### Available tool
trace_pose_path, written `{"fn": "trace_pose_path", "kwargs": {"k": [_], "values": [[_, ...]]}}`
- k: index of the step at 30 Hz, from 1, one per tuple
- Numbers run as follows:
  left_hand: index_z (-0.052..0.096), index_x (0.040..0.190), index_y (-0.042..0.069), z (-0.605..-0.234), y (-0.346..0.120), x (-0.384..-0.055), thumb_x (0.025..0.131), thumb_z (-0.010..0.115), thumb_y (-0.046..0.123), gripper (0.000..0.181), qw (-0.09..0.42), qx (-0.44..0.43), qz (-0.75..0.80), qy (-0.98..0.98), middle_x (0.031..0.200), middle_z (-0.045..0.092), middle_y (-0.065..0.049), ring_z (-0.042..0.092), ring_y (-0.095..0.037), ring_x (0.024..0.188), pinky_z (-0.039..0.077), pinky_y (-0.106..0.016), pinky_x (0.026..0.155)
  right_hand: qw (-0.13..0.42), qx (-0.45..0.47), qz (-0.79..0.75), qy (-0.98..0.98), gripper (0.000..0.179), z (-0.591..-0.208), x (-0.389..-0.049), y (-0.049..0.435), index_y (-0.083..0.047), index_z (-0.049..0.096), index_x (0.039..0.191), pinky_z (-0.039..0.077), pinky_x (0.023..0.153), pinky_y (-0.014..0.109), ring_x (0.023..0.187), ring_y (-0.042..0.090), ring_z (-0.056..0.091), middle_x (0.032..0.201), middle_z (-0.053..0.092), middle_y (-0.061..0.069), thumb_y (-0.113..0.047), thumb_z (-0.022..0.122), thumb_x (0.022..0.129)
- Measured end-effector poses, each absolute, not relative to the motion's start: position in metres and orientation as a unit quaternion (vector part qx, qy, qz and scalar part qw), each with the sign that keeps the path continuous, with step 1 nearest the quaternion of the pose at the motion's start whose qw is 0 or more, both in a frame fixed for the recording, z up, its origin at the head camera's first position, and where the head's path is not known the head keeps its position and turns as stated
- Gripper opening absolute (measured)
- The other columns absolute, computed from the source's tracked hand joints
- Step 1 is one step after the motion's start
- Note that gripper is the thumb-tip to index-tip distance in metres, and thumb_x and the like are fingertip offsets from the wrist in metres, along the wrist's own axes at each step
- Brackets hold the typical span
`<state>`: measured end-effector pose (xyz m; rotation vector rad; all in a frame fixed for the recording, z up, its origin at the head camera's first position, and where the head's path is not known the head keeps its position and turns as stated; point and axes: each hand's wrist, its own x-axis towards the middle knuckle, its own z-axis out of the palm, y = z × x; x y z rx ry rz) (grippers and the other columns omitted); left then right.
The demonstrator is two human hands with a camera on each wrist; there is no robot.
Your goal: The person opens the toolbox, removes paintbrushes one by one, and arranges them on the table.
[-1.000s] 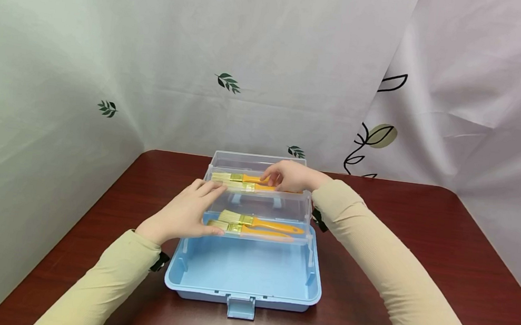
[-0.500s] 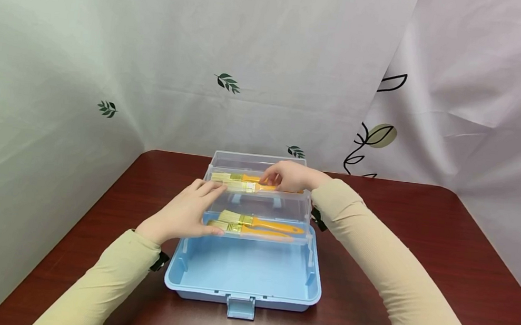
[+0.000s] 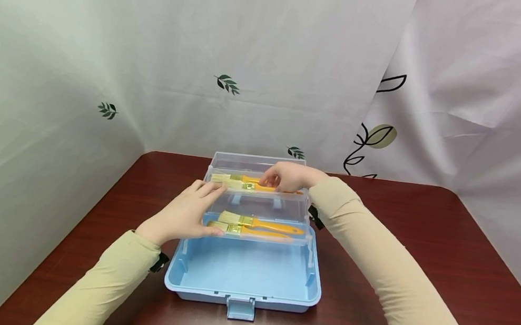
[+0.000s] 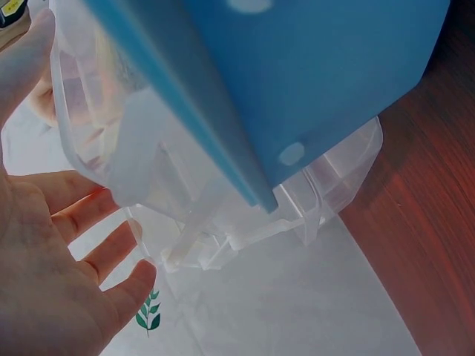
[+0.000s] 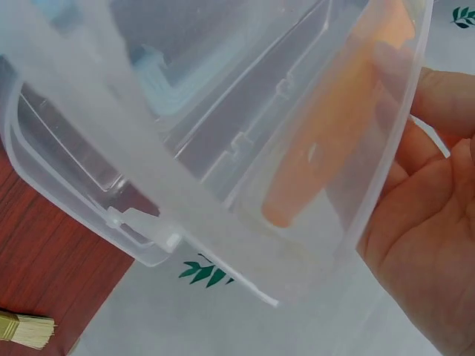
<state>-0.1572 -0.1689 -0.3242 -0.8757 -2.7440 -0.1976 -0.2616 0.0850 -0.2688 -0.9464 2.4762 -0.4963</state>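
Toolbox: a light blue plastic toolbox (image 3: 274, 300) stands open on the dark red bench (image 3: 444, 229), its latch toward the bench's front edge.
Upper tray: a clear upper tray (image 3: 264, 193) stands high, toward the bench's back edge, with a rear upper paintbrush (image 3: 235, 178) and a front upper paintbrush (image 3: 253, 187) side by side.
Upper brush direction: both lie lengthwise with the tray's front edge, bristles toward its left end, yellow-orange handles running right, under the right hand, the nearer hand to those handles.
Right hand: the right hand (image 3: 292, 176) reaches in over the tray's right half, thumb and fingers curled; it appears to pinch a handle, though which one is unclear.
Left hand: the left hand (image 3: 184, 210) is spread, fingers apart, touching the trays' left ends.
Lower tray: a clear lower tray (image 3: 252, 238), lower and nearer the front, carries a rear lower paintbrush (image 3: 261, 223) and a front lower paintbrush (image 3: 248, 230), bristles also left.
Loose brush: the right wrist view shows bristles of another paintbrush (image 5: 33, 331), apparently on the bench.
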Motion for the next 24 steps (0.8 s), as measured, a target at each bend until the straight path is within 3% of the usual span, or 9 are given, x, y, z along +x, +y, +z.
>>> {"fn": "trace_pose_path", "kwargs": {"k": [4,10,19,24], "values": [[0.042,0.138,0.004,-0.325,-0.17,-0.158,0.063,0.078,0.055,0.097,0.132,-0.303,-0.067,-0.941,0.134,0.048,-0.011,0.044,-0.024,0.109,0.044,-0.041,0.092,0.227,-0.346,-0.167,0.895,0.053,-0.267,-0.262,0.083,-0.011,0.058,0.126,0.045,0.077,0.025,0.113,0.026,0.055,0.115,0.06,0.01,0.015,0.046,0.082],[0.042,0.138,0.004,-0.325,-0.17,-0.158,0.065,0.076,0.056,0.096,0.129,-0.302,-0.063,-0.943,0.134,0.048,-0.011,0.044,-0.025,0.109,0.045,-0.041,0.092,0.24,-0.344,-0.166,0.892,0.056,-0.266,-0.263,0.081,-0.011,0.059,0.125,0.039,0.068,0.024,0.102,0.021,0.053,0.109,0.058,0.009,0.017,0.041,0.08],[0.043,0.137,0.003,-0.325,-0.169,-0.157,0.064,0.077,0.056,0.097,0.133,-0.303,-0.063,-0.941,0.134,0.049,-0.012,0.045,-0.025,0.109,0.045,-0.041,0.092,0.287,-0.292,-0.256,0.876,0.05,-0.27,-0.267,0.089,-0.012,0.053,0.13,0.046,0.083,0.026,0.121,0.024,0.047,0.131,0.051,0.012,0.012,0.046,0.086],[0.045,0.136,0.002,-0.325,-0.169,-0.158,0.062,0.078,0.056,0.097,0.135,-0.301,-0.061,-0.942,0.133,0.049,-0.012,0.045,-0.024,0.108,0.045,-0.04,0.091,0.281,-0.261,-0.319,0.867,0.045,-0.269,-0.269,0.092,-0.011,0.053,0.13,0.045,0.087,0.029,0.117,0.024,0.047,0.127,0.051,0.013,0.007,0.051,0.088]]}}
